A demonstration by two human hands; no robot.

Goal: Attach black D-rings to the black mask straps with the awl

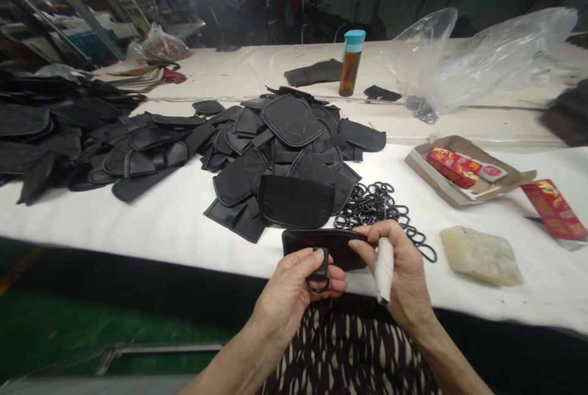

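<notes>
Over the table's front edge, both hands hold a black leather-like flap (342, 251). My left hand (294, 288) pinches a short black strap tab (320, 263) under its thumb, with a black metal ring (318, 286) hanging from the tab's lower end. My right hand (399, 272) grips the flap's right edge between thumb and fingers. A whitish wrapped cylinder (384, 269) sits at that hand; whether it is a covered finger or a separate roll, I cannot tell. Just beyond lies a heap of loose black rings (372, 202).
Black flaps are piled at the centre (294, 119), and more black pieces (147, 144) spread left. A yellowish block (481, 255), an open cardboard box (454, 196) with red packets and another red packet (555, 208) lie right. Behind stand a bottle (352, 64) and clear plastic bags (487, 52).
</notes>
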